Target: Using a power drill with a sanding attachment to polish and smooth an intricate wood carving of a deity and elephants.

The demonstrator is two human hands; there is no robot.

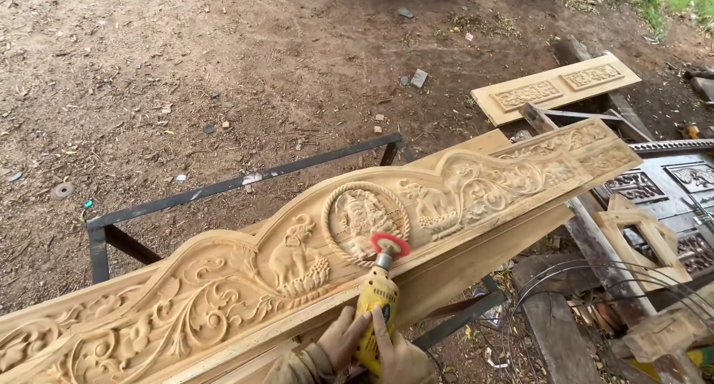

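A long carved wooden panel (223, 280) with elephants, scrolls and a round medallion lies tilted across a dark metal frame (223, 187). A yellow hand-held sanding tool (378, 298) with a red disc (390, 243) presses against the lower edge of the medallion. My left hand (341, 339) and my right hand (401, 354) both wrap around the tool's yellow body at the bottom of the view, and both look gloved and dusty.
Bare dirt ground lies beyond the frame. A smaller carved board (554, 89) rests at the upper right. Dark carved door panels (669, 191), wooden offcuts (639, 228), planks and loops of wire (595, 295) crowd the right side.
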